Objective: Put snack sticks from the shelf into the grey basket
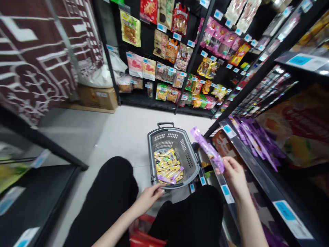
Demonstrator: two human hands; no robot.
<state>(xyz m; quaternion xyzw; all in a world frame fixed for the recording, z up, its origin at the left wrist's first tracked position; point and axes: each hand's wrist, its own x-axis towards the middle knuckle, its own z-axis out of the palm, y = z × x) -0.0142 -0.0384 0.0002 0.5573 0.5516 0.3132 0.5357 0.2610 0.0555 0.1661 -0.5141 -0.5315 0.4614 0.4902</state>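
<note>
packet (207, 149) in right hand (234, 173)

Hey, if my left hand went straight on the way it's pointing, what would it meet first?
Most likely the near rim of the gray basket; your left hand looks right at it, though whether they touch is unclear.

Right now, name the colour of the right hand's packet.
The packet is purple; see the head view.
</note>
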